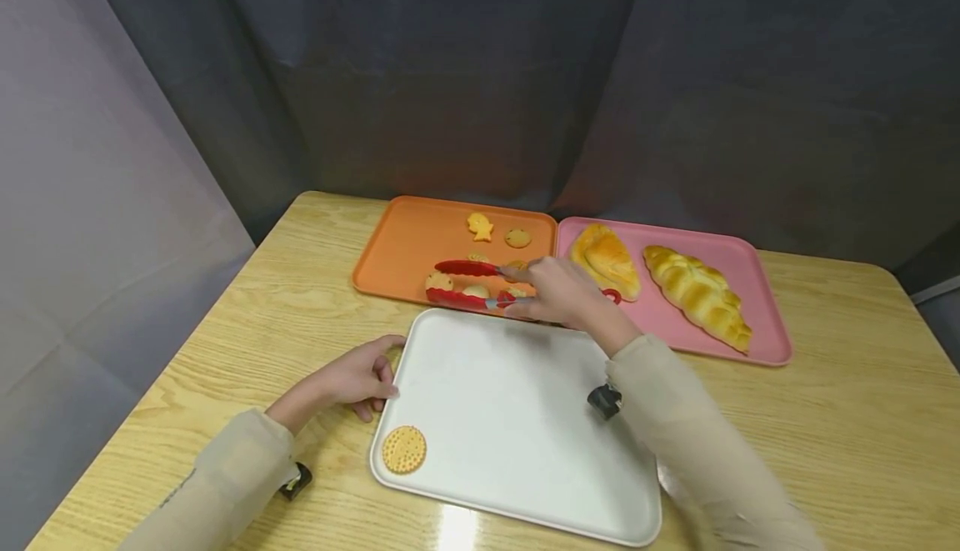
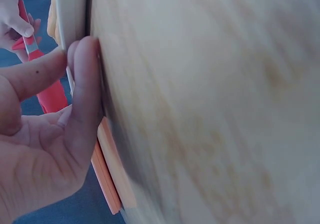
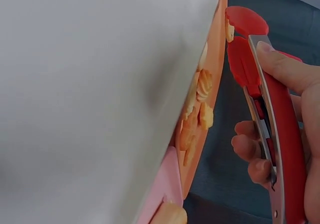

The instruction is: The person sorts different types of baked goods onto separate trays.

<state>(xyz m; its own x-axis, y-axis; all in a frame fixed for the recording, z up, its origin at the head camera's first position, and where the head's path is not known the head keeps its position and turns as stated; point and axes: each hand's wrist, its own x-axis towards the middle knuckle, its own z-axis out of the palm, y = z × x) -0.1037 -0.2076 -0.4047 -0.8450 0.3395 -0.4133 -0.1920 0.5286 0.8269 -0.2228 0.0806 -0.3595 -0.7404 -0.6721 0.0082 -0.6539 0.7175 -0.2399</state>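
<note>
My left hand (image 1: 358, 376) pinches the left rim of a white tray (image 1: 510, 409); the left wrist view shows thumb and fingers on either side of the rim. A round dotted cracker (image 1: 404, 450) lies in that tray's near left corner. My right hand (image 1: 558, 291) holds red-tipped tongs (image 3: 287, 149) over the orange tray (image 1: 405, 238). The tongs' two tips are spread apart, with a round cookie (image 1: 439, 281) between them at the left end. Whether both tips touch the cookie, I cannot tell. Several small cookies around the tongs are partly hidden by them.
A fish-shaped cracker (image 1: 480, 226) and an oval cookie (image 1: 517, 237) lie at the back of the orange tray. To its right, a pink tray (image 1: 761, 318) bears a folded pastry (image 1: 603, 259) and a braided loaf (image 1: 697, 297). A dark curtain (image 1: 465, 76) hangs behind the wooden table (image 1: 247, 326).
</note>
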